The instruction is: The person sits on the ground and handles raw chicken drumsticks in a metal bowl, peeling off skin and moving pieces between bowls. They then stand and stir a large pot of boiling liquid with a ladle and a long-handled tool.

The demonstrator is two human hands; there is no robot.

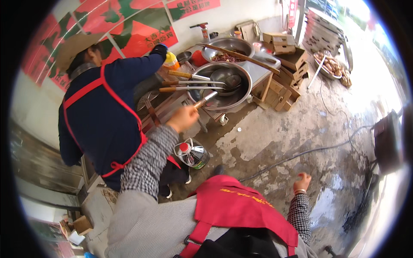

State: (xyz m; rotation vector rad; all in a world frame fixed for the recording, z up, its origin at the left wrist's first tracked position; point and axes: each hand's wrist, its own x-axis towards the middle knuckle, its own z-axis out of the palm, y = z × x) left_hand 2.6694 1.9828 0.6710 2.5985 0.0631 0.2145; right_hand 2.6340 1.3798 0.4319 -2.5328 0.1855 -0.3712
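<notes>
My left hand [184, 118] is closed around the wooden handle end of a metal utensil [210, 96], which reaches over the rim of a large steel basin [248, 82]. In that basin lie a wide ladle [222, 75] and other long-handled metal utensils, their wooden handles [180, 74] pointing left. Behind it, a second steel basin [250, 46] holds reddish food, with a long wooden stick [238, 55] across it. My right hand [302, 183] hangs over the wet floor, fingers loosely curled and a little apart, nothing seen in it.
At left stands a person [100, 113] in a hat and red-strapped apron, a gloved hand by a yellow bottle [171, 61]. A large red-capped jug [193, 154] sits on the floor. Wooden crates [279, 93] stand beside the table. A cable [309, 150] crosses the floor towards a dark box [388, 143].
</notes>
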